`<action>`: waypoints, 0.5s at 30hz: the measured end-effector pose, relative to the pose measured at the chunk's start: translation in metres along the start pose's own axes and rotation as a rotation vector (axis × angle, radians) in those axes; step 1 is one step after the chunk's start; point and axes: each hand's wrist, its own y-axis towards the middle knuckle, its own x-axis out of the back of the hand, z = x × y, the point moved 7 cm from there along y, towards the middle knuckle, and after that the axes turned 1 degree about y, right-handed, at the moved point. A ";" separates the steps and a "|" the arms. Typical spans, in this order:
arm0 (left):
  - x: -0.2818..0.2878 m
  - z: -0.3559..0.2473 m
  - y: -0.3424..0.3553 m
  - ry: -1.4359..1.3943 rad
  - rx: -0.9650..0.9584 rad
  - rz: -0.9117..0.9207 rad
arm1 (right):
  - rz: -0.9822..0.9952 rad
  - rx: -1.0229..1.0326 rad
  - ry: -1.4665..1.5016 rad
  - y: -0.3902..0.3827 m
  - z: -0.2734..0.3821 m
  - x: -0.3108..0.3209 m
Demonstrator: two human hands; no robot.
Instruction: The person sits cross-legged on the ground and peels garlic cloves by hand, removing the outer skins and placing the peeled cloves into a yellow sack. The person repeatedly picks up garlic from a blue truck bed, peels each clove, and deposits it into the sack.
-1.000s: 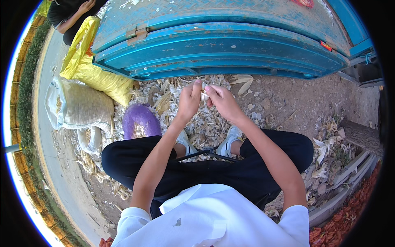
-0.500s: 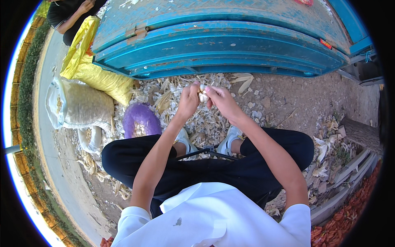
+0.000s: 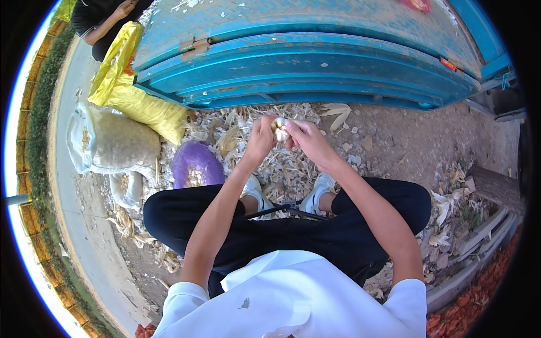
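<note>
A small pale garlic bulb (image 3: pixel 279 129) sits between both my hands, held out in front of my knees. My left hand (image 3: pixel 261 137) grips it from the left side. My right hand (image 3: pixel 304 138) pinches it from the right, fingers curled on the skin. Below the hands the ground is covered with a pile of dry pale husks and peelings (image 3: pixel 282 169). I sit with legs in black trousers and white shoes (image 3: pixel 318 190) on the ground.
A blue metal wall or cart side (image 3: pixel 304 56) stands just beyond the hands. To the left lie a purple mesh bag (image 3: pixel 194 164), a yellow sack (image 3: pixel 132 93) and a white sack (image 3: pixel 110 141). Another person (image 3: pixel 107 19) crouches at the top left. Red chillies (image 3: pixel 479 304) lie at the lower right.
Both hands have stayed together on the bulb, shifting slightly as the fingers work around it. Nothing else has moved.
</note>
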 end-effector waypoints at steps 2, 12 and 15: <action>-0.001 0.002 0.000 -0.027 0.050 0.003 | -0.006 0.002 -0.016 0.000 0.000 0.001; 0.009 0.005 0.004 -0.222 0.208 -0.188 | 0.013 0.046 -0.007 0.002 -0.005 -0.004; 0.007 0.004 0.008 -0.306 0.218 -0.204 | 0.040 0.068 -0.139 0.001 -0.008 -0.010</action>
